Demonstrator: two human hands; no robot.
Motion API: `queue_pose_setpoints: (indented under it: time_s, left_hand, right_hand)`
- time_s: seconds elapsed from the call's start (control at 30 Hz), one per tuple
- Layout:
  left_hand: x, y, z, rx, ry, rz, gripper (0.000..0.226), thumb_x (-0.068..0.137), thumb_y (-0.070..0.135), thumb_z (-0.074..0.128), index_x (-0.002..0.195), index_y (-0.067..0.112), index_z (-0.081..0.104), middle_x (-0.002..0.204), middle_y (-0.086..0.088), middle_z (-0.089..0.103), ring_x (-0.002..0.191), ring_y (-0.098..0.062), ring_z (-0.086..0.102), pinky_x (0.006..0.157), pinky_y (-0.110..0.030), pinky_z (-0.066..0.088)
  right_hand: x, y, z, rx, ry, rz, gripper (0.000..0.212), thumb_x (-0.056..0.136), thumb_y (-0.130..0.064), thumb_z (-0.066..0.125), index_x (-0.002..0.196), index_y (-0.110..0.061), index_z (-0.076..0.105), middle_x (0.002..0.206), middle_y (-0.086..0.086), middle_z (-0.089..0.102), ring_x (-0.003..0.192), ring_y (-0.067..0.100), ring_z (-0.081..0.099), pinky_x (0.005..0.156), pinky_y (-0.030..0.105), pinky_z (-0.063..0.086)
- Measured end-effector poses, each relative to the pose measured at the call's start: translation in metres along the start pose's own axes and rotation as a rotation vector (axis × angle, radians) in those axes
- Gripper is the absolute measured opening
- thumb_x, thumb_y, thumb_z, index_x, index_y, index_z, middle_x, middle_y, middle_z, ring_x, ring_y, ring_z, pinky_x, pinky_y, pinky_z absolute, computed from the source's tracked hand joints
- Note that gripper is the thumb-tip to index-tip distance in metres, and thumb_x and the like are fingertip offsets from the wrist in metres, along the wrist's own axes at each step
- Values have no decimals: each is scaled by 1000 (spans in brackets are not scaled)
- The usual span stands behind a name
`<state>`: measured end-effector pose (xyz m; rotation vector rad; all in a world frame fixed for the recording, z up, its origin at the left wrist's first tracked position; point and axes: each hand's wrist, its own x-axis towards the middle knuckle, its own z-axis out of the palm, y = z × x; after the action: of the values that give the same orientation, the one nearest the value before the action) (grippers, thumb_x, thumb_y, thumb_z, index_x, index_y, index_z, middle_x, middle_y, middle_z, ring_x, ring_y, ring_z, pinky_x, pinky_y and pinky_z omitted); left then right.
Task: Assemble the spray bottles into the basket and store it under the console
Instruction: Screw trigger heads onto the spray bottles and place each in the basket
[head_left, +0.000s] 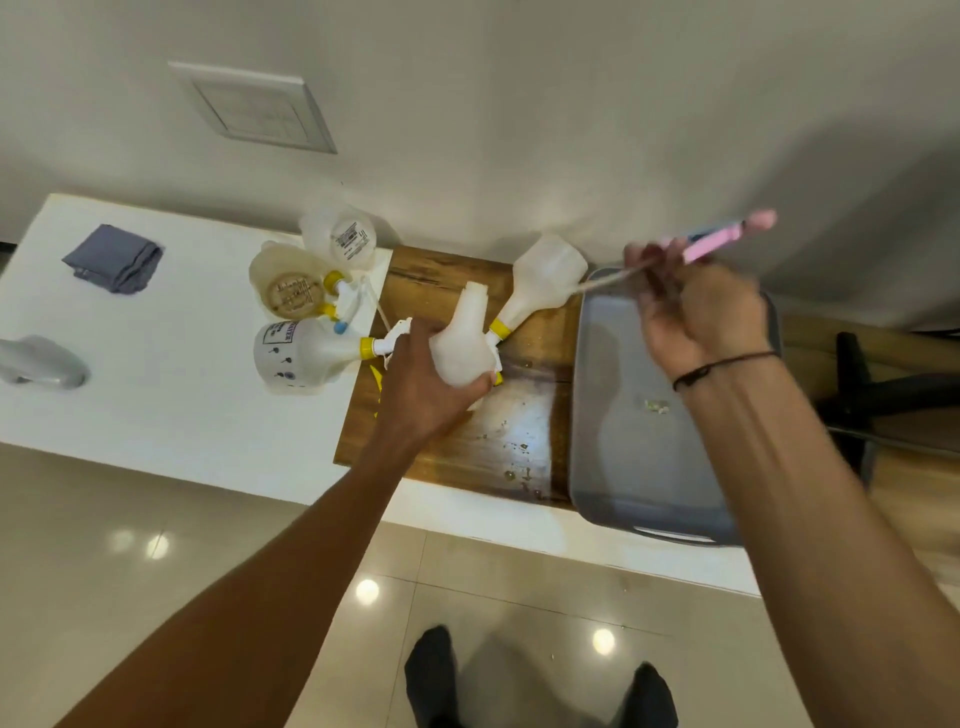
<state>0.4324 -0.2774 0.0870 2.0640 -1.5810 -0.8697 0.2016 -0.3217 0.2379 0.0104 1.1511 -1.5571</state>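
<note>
the white console top (156, 364) carries a wooden board (467, 447) and, at its right end, the grey basket (613, 467), holding no bottles yet. the left hand (415, 395) is clenched round an uncapped spray bottle (460, 343), neck pointing away toward the wall. the right hand (696, 317), up and to the bottle's right, grasps a pink trigger head (722, 239), blurred, its dip tube (608, 283) trailing left toward that open neck, likely going in there.

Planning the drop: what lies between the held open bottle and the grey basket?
Head view: only bare wooden board separates the open bottle and basket.
</note>
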Motion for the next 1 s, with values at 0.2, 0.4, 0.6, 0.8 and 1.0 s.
queue_pose_setpoints:
  time_s: [0.2, 0.4, 0.6, 0.8, 1.0]
  left_hand:
    - [-46, -11, -2, -72, 67, 153, 95, 62, 56, 93, 139, 31, 43, 136, 3, 53, 123, -18, 52, 90, -32, 50]
    - [-59, 5, -9, -123, 98, 211, 96, 64, 46, 97, 142, 25, 45, 138, 1, 53, 125, -17, 51, 96, -36, 55]
    - [-65, 14, -12, -97, 122, 234, 97, 65, 47, 96, 144, 22, 45, 141, -2, 53, 123, -12, 48, 95, -36, 54]
    - [-71, 27, -10, -110, 105, 286, 96, 65, 52, 94, 143, 24, 45, 138, 2, 53, 120, -6, 45, 91, -23, 49]
    - [-72, 53, -11, -127, 92, 366, 94, 62, 53, 93, 140, 22, 52, 135, -1, 57, 121, -16, 54, 90, -30, 54]
  right_hand:
    - [5, -38, 34, -100, -34, -217, 19, 101, 13, 49, 89, 0, 54, 86, 16, 56, 72, 24, 60, 83, 42, 64]
    - [-11, -19, 34, -259, -55, -286, 15, 100, 9, 54, 98, -5, 58, 109, 20, 58, 92, 27, 62, 86, 46, 65]
    - [-11, 0, 22, -314, -71, -346, 18, 99, 8, 57, 116, 2, 55, 101, 14, 58, 84, 20, 65, 88, 47, 64]
    - [-12, 24, 5, -510, -67, -375, 46, 84, 12, 75, 126, 4, 56, 99, 8, 65, 93, 25, 71, 82, 40, 65]
    - [-25, 57, -23, -621, -196, -295, 51, 84, 7, 78, 124, -12, 53, 107, 3, 72, 94, 11, 73, 89, 35, 63]
